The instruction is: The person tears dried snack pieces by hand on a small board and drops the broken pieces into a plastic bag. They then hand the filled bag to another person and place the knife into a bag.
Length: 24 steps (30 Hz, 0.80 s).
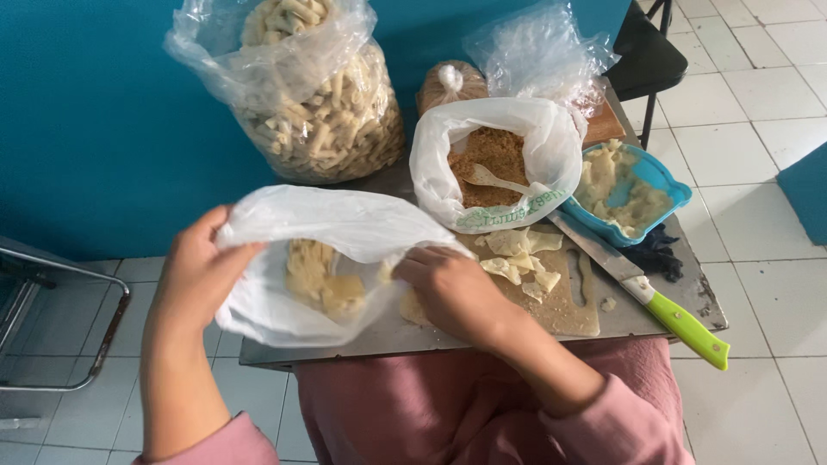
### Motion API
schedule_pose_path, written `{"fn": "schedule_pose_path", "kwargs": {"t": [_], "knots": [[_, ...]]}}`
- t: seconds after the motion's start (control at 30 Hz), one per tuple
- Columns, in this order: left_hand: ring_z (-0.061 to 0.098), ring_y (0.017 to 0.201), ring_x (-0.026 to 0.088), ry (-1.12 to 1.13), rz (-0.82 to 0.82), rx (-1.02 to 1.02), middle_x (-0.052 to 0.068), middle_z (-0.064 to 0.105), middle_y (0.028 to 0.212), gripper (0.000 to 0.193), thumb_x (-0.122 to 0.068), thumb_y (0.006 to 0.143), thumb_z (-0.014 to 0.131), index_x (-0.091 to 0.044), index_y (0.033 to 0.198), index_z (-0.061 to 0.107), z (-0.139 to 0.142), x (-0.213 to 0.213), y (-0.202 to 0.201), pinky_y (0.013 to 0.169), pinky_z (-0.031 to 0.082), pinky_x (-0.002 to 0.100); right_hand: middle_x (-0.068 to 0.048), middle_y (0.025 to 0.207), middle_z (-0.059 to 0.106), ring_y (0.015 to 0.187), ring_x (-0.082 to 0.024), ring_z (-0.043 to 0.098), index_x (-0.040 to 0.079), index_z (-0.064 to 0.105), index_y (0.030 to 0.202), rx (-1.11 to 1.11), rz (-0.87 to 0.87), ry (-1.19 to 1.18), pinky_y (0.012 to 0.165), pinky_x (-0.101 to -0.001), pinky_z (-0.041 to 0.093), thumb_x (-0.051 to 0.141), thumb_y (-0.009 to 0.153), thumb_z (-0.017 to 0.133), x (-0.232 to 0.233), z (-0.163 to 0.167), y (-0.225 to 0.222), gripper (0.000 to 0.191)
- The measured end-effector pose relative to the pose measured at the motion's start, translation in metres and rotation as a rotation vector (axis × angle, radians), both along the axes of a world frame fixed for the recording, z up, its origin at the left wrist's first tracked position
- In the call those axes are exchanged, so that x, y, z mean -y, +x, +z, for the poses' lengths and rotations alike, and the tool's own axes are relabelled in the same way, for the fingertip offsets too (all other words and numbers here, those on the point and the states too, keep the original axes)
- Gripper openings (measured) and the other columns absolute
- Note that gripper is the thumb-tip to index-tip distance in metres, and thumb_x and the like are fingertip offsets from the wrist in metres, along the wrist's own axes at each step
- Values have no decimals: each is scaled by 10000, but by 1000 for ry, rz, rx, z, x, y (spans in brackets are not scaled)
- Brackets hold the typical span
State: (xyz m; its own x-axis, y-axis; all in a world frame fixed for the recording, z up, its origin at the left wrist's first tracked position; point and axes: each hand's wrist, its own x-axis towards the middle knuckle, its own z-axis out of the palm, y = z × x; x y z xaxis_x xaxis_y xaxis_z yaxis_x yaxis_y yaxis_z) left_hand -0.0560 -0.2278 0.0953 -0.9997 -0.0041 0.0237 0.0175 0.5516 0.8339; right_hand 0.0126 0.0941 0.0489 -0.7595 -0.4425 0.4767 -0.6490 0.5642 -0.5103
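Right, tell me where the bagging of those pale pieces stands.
Done: some pale pieces already lie inside the white bag. In hand: the left hand holds the bag's mouth open while the right hand is at the opening, by the pieces. Left: a loose pile of flat pieces on the cutting board, and more in the blue tub. The knife lies idle.

Left hand [196,271]: raised at the left of view, back toward the camera, fingers curled in a pinch.
Left forearm: bare, near vertical, pink sleeve at the lower edge.
Right hand [452,288]: palm down, knuckles up, fingers bent and pointing left.
Right forearm: slants from lower right up to the wrist, pink cuff pushed back.
Spacing: hands apart, right lower.
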Motion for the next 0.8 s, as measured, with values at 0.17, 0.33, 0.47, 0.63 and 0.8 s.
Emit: {"fn": "schedule_pose_path", "kwargs": {"t": [0.17, 0.33, 0.47, 0.63, 0.8], "knots": [[648, 739, 179, 271, -3, 110, 162, 748, 979, 548, -41, 785, 739, 9, 1328, 679, -15, 2, 77, 623, 523, 343, -152, 1056, 671, 1059, -366, 657, 4, 700, 1041, 116, 96, -95, 919, -417, 551, -50, 750, 614, -57, 41, 83, 308], [731, 884, 186, 617, -150, 214, 130, 768, 1078, 584, -39, 740, 697, -5, 1321, 648, -50, -59, 156, 741, 600, 358, -93, 1116, 717, 1154, -303, 719, 76, 710, 987, 5, 50, -40, 1030, -467, 551, 156, 753, 738, -139, 46, 177, 248], [683, 931, 170, 799, -386, 347, 91, 724, 1125, 599, -95, 796, 773, -40, 1364, 590, -99, -167, 190, 811, 570, 389, -81, 1046, 738, 1098, -298, 725, 62, 714, 998, 14, -157, 44, 1058, -498, 540, 82, 785, 650, -203, 19, 236, 224], [686, 996, 175, 1104, -512, 581, 102, 752, 1103, 397, -101, 884, 710, 58, 1246, 687, -138, -230, 195, 888, 546, 347, -43, 1075, 744, 1164, -256, 715, 126, 715, 1038, 132, -367, 144, 1117, -481, 509, 165, 805, 691, -250, -23, 309, 237], [724, 1000, 264, 1215, -522, 1126, 160, 760, 1087, 381, -172, 918, 660, 81, 1202, 669, -170, -248, 191, 934, 570, 426, -173, 1336, 692, 1309, -384, 580, 75, 686, 1330, 610, -369, 117, 1082, -473, 430, 307, 847, 796, -252, -61, 328, 547]]}}
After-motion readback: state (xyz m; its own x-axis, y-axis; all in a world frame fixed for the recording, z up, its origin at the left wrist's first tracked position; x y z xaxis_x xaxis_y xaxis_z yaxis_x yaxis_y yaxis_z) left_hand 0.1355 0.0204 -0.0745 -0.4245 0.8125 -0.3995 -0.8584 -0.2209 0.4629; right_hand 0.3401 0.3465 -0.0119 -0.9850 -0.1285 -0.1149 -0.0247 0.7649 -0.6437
